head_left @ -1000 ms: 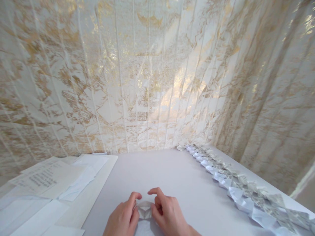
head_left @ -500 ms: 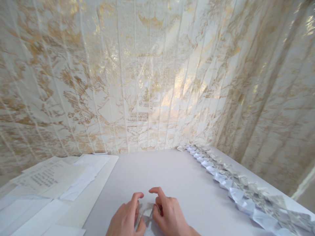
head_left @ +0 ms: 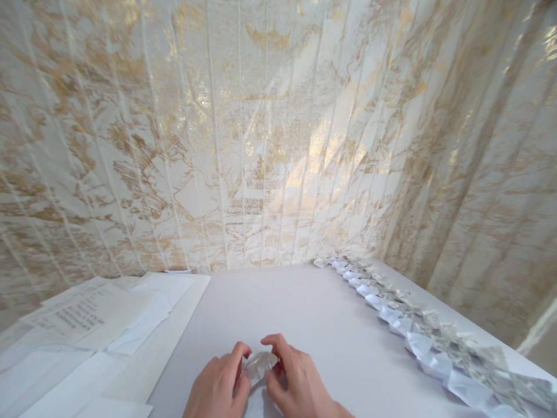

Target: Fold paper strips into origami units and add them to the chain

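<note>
Head view: the folded paper piece [head_left: 261, 364] sits low in the middle, between the two hands, just over the white table [head_left: 270, 307]. Biggest change is the paper itself: half a second ago it looked splayed, with thin edges standing up between the thumbs, and now a rounded greyish face with faint creases shows on top. So the shape is clearly still being worked, and I'd call it mid-adjustment rather than finished. The left hand [head_left: 217, 380] has its index finger and thumb curled into a small gap, paper edge caught between them. The right hand [head_left: 298, 377] does much the same on the other side, index hooked over and thumb low, so it looks like a light two-handed pinch. Can't really make out the other fingers, they're tucked away. The hands themselves barely shifted. Off to the left, the loose paper sheets [head_left: 73, 377] haven't budged, and neither has the row of folded pieces [head_left: 429, 351] along the right.
</note>
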Tool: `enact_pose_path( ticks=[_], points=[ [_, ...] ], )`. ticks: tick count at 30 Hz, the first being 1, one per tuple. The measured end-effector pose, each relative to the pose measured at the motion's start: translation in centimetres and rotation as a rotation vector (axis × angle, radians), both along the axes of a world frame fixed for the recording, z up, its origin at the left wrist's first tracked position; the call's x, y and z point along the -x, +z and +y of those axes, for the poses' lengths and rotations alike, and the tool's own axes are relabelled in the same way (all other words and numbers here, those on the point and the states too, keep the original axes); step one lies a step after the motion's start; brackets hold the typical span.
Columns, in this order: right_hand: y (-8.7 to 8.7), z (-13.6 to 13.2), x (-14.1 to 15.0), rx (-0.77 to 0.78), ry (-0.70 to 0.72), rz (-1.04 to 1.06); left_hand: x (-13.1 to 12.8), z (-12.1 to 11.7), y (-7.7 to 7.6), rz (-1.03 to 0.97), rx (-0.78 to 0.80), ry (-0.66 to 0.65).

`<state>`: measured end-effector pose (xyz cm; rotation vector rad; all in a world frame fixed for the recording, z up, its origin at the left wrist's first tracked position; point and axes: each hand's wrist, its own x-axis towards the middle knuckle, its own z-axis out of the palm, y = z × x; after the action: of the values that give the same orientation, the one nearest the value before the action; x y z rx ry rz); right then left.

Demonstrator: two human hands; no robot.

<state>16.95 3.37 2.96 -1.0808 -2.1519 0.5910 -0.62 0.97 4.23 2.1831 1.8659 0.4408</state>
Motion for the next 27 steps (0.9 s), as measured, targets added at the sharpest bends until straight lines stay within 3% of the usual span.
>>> enact_pose_path(
  ticks=[18,27],
  points=[
    [-0.7,0.5,0.0,0.0,0.018,0.016,-0.5,-0.4,-0.3,0.019,-0.038,-0.048],
    [-1.1,0.6,-0.1,-0.144,0.012,-0.135,-0.2,0.1,-0.5,-0.04,0.052,-0.004]
  ],
)
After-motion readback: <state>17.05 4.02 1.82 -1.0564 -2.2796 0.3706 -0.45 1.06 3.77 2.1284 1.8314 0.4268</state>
